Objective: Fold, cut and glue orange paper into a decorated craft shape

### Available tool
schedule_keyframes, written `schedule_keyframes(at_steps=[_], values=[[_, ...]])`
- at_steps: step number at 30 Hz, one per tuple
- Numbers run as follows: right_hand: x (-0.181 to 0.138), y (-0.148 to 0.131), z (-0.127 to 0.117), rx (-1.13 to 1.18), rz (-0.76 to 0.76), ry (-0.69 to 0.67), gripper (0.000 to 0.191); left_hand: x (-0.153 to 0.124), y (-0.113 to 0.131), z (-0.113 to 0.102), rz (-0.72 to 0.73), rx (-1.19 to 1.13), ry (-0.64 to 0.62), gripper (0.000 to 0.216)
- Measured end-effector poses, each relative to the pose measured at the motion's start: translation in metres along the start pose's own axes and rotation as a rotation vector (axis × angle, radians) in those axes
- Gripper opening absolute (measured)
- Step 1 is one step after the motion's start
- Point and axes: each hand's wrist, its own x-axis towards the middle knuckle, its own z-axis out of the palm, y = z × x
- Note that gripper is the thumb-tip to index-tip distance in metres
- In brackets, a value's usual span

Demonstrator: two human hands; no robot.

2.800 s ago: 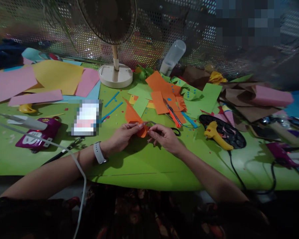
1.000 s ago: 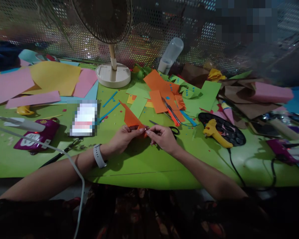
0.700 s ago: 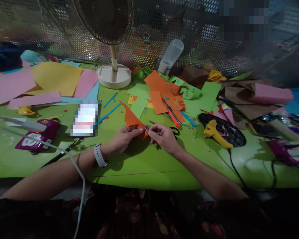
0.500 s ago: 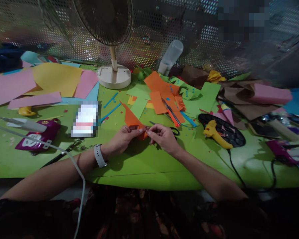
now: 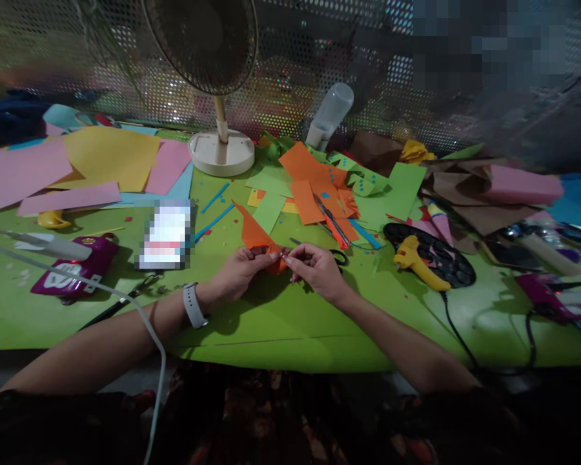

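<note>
Near the front of the green table, my left hand (image 5: 239, 272) pinches a folded piece of orange paper (image 5: 253, 227), whose long point sticks up and to the left. My right hand (image 5: 315, 270) meets it at the paper's right end, thumb and finger pressed together there. Whatever lies between the right fingertips is too small to make out. Black-handled scissors (image 5: 339, 257) lie partly hidden behind my right hand. A little farther back, a craft knife with an orange handle (image 5: 337, 231) rests on orange paper scraps (image 5: 306, 200).
A yellow glue gun (image 5: 419, 265) sits on a black palette (image 5: 458, 268) to the right, its cord running off the front edge. A fan (image 5: 223, 155), a bottle (image 5: 332, 113) and coloured sheets (image 5: 111, 158) line the back. A phone (image 5: 164, 236), purple box (image 5: 75, 265) and white cable (image 5: 150, 329) occupy the left.
Both hands stay almost where they were, still at the orange paper. The view has shifted very slightly.
</note>
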Motion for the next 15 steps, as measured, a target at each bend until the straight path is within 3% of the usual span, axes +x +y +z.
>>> schedule_keyframes(at_steps=[15], values=[[0.0002,0.0023,-0.0029,0.028,0.001,0.029,0.032,-0.0024,0.0031,0.0023,-0.005,-0.022,0.032,0.019]])
